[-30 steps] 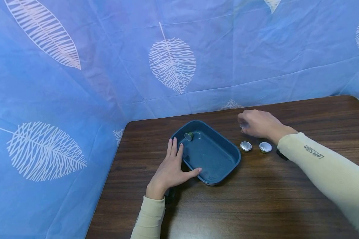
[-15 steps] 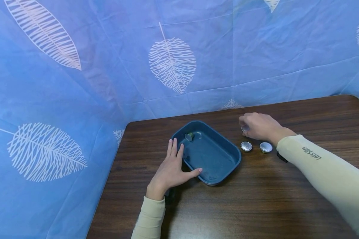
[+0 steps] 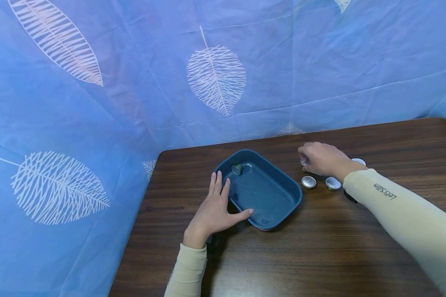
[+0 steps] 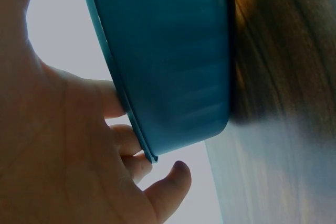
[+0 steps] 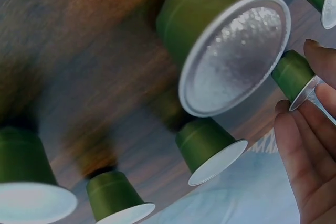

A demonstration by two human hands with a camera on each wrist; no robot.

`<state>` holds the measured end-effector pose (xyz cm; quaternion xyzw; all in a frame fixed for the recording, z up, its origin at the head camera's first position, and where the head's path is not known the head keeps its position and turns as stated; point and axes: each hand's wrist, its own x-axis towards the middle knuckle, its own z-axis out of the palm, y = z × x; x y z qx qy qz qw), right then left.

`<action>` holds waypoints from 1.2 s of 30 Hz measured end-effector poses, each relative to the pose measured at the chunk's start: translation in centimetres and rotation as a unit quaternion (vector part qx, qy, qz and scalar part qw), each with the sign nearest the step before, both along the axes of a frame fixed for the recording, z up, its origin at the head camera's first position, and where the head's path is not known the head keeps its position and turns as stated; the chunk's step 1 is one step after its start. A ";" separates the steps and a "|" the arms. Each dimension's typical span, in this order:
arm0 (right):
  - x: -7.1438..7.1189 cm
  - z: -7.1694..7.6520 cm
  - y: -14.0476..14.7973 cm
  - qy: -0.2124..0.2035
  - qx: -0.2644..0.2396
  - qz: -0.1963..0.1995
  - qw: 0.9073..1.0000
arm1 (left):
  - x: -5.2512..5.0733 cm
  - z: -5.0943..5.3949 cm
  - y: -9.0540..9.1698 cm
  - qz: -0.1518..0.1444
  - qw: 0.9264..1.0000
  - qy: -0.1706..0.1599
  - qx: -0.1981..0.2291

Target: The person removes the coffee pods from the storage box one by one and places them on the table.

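Note:
A dark blue rectangular plastic basin (image 3: 262,194) stands on the table, with one green coffee capsule (image 3: 237,169) lying on its side in the far left corner. My left hand (image 3: 212,216) rests on the basin's near left rim, fingers and thumb spread over the edge; the left wrist view shows the basin wall (image 4: 168,61) beside the palm. To the right of the basin, my right hand (image 3: 325,159) pinches a green capsule (image 5: 293,75) between thumb and fingers. Whether that capsule still touches the table I cannot tell.
Several more green capsules with silver lids stand on the table around my right hand, one capsule (image 3: 308,182) beside the basin, another capsule (image 3: 333,183) near the wrist and a capsule (image 3: 358,161) partly behind the forearm. A blue leaf-patterned cloth (image 3: 141,82) hangs behind the brown table (image 3: 282,260).
My right hand has moved slightly toward me and right, and a capsule behind the forearm has come into view. The left hand keeps its place on the basin. The view has shifted slightly.

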<state>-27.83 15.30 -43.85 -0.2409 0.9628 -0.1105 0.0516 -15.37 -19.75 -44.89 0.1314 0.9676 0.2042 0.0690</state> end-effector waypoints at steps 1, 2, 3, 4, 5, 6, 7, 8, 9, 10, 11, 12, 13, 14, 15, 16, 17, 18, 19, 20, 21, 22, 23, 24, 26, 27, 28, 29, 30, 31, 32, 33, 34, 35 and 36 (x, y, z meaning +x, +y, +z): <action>0.0 0.0 0.0 0.001 0.000 0.000 1.000 | 0.0 0.0 0.0 0.000 1.000 0.000 -0.001; 0.0 0.0 0.0 0.002 -0.001 0.000 1.000 | 0.0 0.0 0.0 0.000 1.000 -0.001 -0.001; 0.0 0.0 0.0 0.004 -0.001 0.000 1.000 | 0.0 0.0 0.1 0.000 1.000 -0.001 -0.002; 0.0 -0.1 0.0 0.005 -0.001 0.000 1.000 | 0.0 0.0 0.1 0.000 1.000 -0.002 -0.002; 0.0 -0.1 0.0 0.005 0.000 0.000 1.000 | 0.0 0.0 0.1 0.001 1.000 -0.002 -0.002; 0.0 -0.1 0.1 0.005 0.000 0.001 1.000 | 0.0 -0.1 0.1 0.001 1.000 -0.003 -0.002; 0.0 -0.1 0.1 0.005 -0.001 0.001 1.000 | 0.0 -0.1 0.1 0.001 1.000 -0.003 -0.002; 0.0 -0.2 0.1 0.005 0.000 0.002 1.000 | -0.1 -0.1 0.1 0.001 1.000 -0.003 -0.001; 0.0 -0.2 0.2 0.004 -0.001 0.002 1.000 | -0.1 0.0 0.2 0.001 1.000 -0.002 -0.002; 0.0 -0.1 0.2 0.004 -0.001 0.002 1.000 | -0.1 0.0 0.2 0.001 1.000 -0.002 -0.002; 0.0 -0.1 0.2 0.004 -0.002 0.003 1.000 | 0.0 0.0 0.2 0.001 1.000 -0.002 -0.002; 0.1 -0.1 0.3 0.003 -0.002 0.002 1.000 | 0.0 0.0 0.2 0.001 1.000 -0.001 -0.002; 0.1 0.0 0.3 0.003 -0.003 0.002 1.000 | 0.0 0.0 0.2 0.001 1.000 -0.001 -0.003; 0.1 0.0 0.4 0.002 -0.003 0.002 1.000 | 0.0 0.0 0.2 0.001 1.000 -0.001 -0.003; 0.1 0.0 0.5 0.001 -0.003 0.002 1.000 | 0.0 0.0 0.2 0.001 1.000 -0.001 -0.003; 0.2 0.1 0.5 0.001 -0.004 0.002 1.000 | 0.0 0.0 0.2 0.001 1.000 -0.002 -0.003; 0.2 0.1 0.5 0.000 -0.004 0.001 1.000 | 0.0 0.0 0.2 0.001 1.000 -0.002 -0.002; 0.2 0.2 0.5 -0.002 -0.005 -0.001 1.000 | 0.0 0.0 0.2 0.001 1.000 -0.002 -0.002; 0.1 0.3 0.6 -0.004 -0.006 -0.001 1.000 | 0.0 0.0 0.2 0.001 1.000 -0.002 -0.002; 0.1 0.3 0.5 -0.005 -0.005 -0.003 1.000 | 0.0 0.0 0.2 0.002 1.000 -0.003 -0.002; 0.1 0.3 0.6 -0.006 -0.005 -0.003 1.000 | 0.0 0.0 0.1 0.002 1.000 -0.003 -0.002; 0.0 0.4 0.5 -0.007 -0.005 -0.004 1.000 | 0.0 -0.1 0.1 0.003 1.000 -0.004 -0.002; 0.0 0.5 0.5 -0.009 -0.003 -0.006 1.000 | 0.0 -0.1 0.1 0.003 1.000 -0.004 -0.001; 0.0 0.6 0.5 -0.010 -0.001 -0.007 1.000 | 0.0 -0.1 0.1 0.004 1.000 -0.005 -0.001; 0.0 0.9 0.5 -0.008 0.002 -0.009 1.000 | 0.0 0.0 0.1 0.004 1.000 -0.006 0.000; 0.0 1.1 0.4 -0.008 0.004 -0.011 1.000 | 0.0 0.0 0.1 0.004 1.000 -0.006 0.000; 0.0 1.3 0.3 -0.006 0.006 -0.012 1.000 | 0.0 0.0 0.1 0.005 1.000 -0.006 0.001; 0.0 1.5 0.2 -0.002 0.008 -0.012 1.000 | 0.0 0.0 0.1 0.005 1.000 -0.006 0.001; 0.0 1.8 0.1 0.001 0.009 -0.012 1.000 | 0.0 0.0 0.1 0.004 1.000 -0.006 0.001; 0.0 2.0 -0.1 0.006 0.011 -0.010 1.000 | 0.0 0.1 0.1 0.004 1.000 -0.005 0.000; 0.0 2.3 -0.3 0.009 0.013 -0.008 1.000 | -0.1 0.0 0.1 0.004 1.000 -0.004 -0.001; 0.0 2.5 -0.6 0.013 0.015 -0.005 1.000 | -0.1 0.0 0.1 0.004 1.000 -0.004 -0.001; 0.1 2.8 -0.8 0.016 0.017 0.000 1.000 | -0.1 0.1 0.2 0.004 1.000 -0.005 -0.001; 0.1 3.0 -1.1 0.020 0.019 0.004 1.000 | -0.1 0.1 0.2 0.004 1.000 -0.005 -0.002; 0.2 3.3 -1.4 0.023 0.021 0.009 0.999 | -0.1 0.0 0.2 0.004 1.000 -0.005 -0.004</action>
